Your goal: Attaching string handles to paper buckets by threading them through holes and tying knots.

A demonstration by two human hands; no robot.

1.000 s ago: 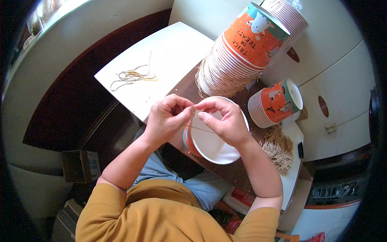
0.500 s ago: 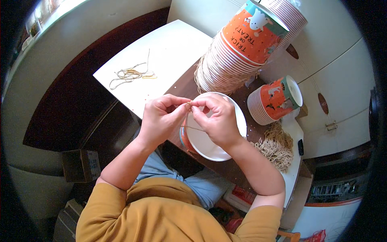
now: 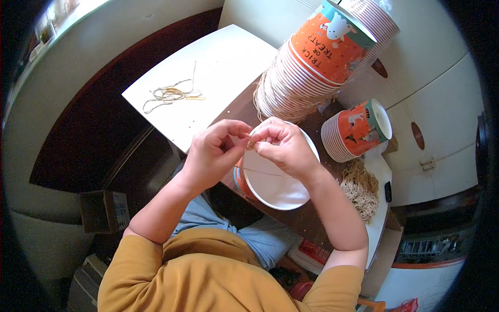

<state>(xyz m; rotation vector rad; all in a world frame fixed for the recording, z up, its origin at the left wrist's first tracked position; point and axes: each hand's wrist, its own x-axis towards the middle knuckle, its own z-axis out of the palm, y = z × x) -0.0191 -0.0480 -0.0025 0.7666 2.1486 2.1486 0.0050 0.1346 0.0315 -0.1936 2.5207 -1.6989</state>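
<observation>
Over a white-lined paper bucket [image 3: 275,190], both hands meet with their fingertips close together. A thin tan cord [image 3: 250,145] is looped and bunched between them. My left hand [image 3: 218,151] pinches one side of it between thumb and forefinger. From the other side my right hand [image 3: 285,148] pinches it too, thumb and fingers bent. One strand of the cord crosses the bucket's mouth below the hands. The bucket's orange and teal outside shows at its left edge; the right hand and forearm hide part of its rim.
Behind the bucket leans a tall stack of orange paper buckets [image 3: 322,47] with cords around it. A shorter stack [image 3: 356,130] stands at right, beside a heap of tan cords [image 3: 359,192]. Loose cords [image 3: 174,94] lie on the white tabletop [image 3: 208,62] at left.
The fingertips have shifted slightly, and a small loop of cord now shows between them. Both hands still pinch the cord. The whole scene sits a little further right in the picture.
</observation>
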